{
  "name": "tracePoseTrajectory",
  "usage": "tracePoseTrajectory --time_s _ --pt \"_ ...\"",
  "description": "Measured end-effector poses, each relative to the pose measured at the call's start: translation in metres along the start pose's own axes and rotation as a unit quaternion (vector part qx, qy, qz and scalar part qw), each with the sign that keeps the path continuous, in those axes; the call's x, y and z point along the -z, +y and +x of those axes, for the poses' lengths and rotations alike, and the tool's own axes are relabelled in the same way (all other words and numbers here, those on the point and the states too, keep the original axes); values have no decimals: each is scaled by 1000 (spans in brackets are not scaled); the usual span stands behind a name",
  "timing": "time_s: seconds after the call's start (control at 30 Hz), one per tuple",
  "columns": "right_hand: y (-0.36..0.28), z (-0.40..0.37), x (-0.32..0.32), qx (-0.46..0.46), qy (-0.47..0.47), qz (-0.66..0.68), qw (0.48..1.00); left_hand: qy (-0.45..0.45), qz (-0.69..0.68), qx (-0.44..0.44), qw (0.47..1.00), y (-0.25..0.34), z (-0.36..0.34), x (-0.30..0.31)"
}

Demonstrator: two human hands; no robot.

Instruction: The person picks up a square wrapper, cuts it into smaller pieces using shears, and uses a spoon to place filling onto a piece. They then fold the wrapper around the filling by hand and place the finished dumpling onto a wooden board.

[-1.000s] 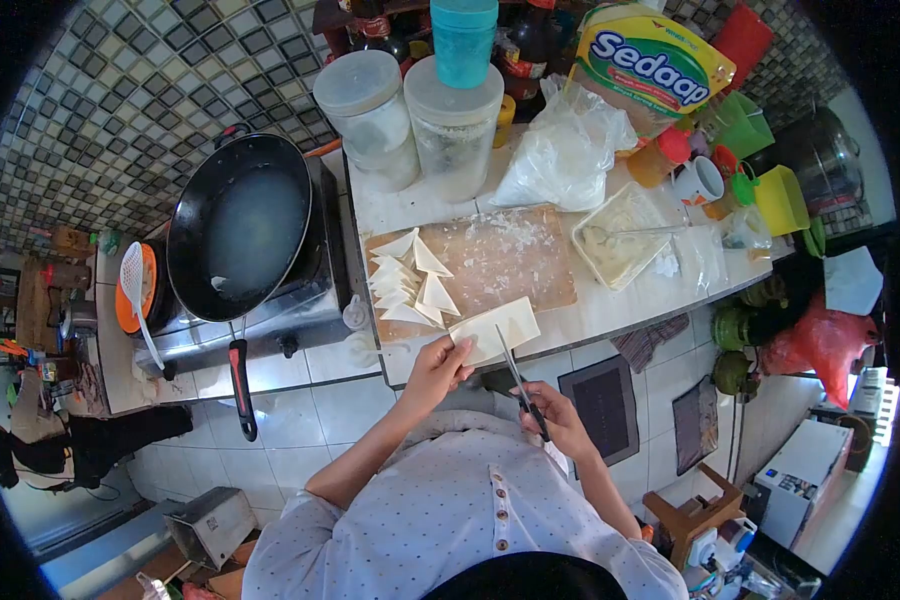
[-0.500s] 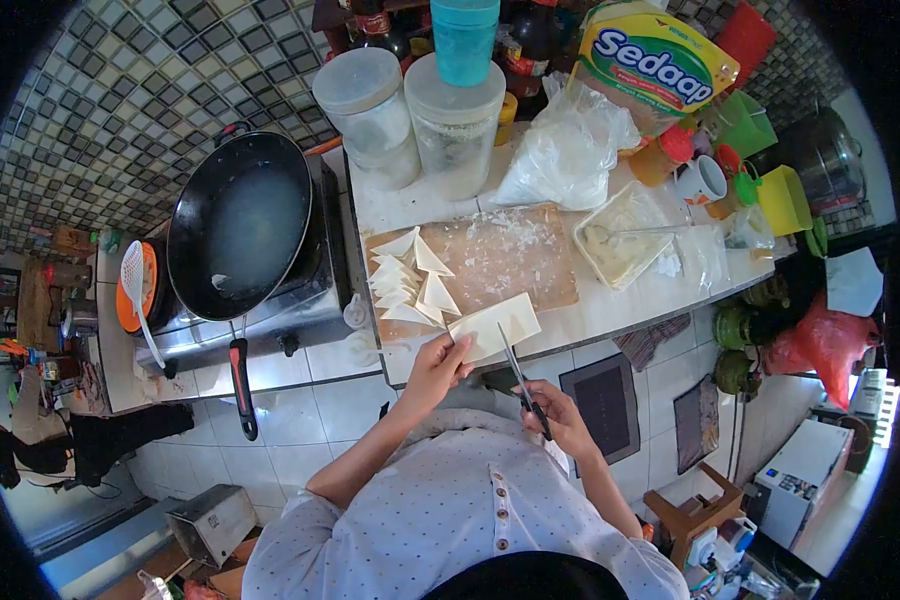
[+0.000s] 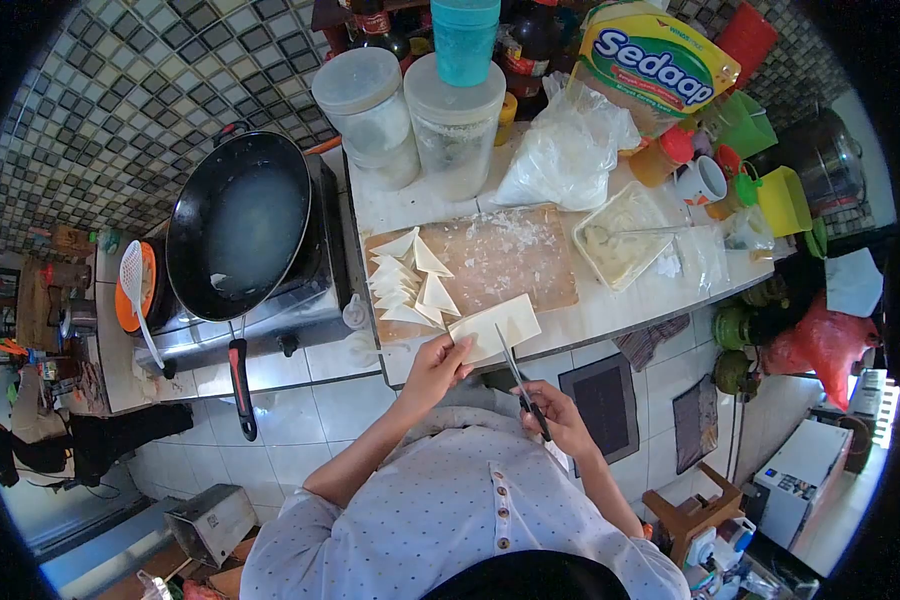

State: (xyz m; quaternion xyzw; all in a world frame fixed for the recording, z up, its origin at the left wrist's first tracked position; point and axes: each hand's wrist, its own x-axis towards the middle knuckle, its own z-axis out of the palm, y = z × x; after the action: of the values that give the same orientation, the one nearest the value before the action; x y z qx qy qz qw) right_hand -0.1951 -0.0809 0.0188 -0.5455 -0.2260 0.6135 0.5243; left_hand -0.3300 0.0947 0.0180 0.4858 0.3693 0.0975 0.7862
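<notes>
Pinched at its left end, a pale flat strip of dough wrapper (image 3: 500, 330) is held by my left hand (image 3: 440, 368) over the counter's front edge. My right hand (image 3: 556, 418) is closed round the dark handles of scissors (image 3: 515, 372), whose blades reach up to the strip's middle. Just beyond my left hand, several cut cream-coloured triangles (image 3: 398, 285) lie piled on the left part of a flour-dusted wooden board (image 3: 520, 255). Whether the blades are fully closed is hard to see.
Left of the counter, a black frying pan (image 3: 245, 235) with cloudy liquid sits on a stove (image 3: 210, 340), its handle toward me. Behind the board stand lidded tubs (image 3: 455, 130) and a plastic bag (image 3: 570, 150). A container of paste (image 3: 620, 245) with a spoon is at right.
The scissors and my right hand have shifted very slightly, with the blade tips a touch lower and left. My left hand and the strip hold almost the same place.
</notes>
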Motion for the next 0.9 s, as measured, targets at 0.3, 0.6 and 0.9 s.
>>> tracePoseTrajectory --time_s 0.3,0.6,0.9 --pt "4 -1 4 -12 1 -14 1000 10 -4 4 1000 0 0 -1" --pt "0 -2 1 -9 11 11 1000 18 6 -1 1000 -3 0 -1" --pt "6 -1 5 23 10 -22 999 5 1 12 1000 -2 0 0"
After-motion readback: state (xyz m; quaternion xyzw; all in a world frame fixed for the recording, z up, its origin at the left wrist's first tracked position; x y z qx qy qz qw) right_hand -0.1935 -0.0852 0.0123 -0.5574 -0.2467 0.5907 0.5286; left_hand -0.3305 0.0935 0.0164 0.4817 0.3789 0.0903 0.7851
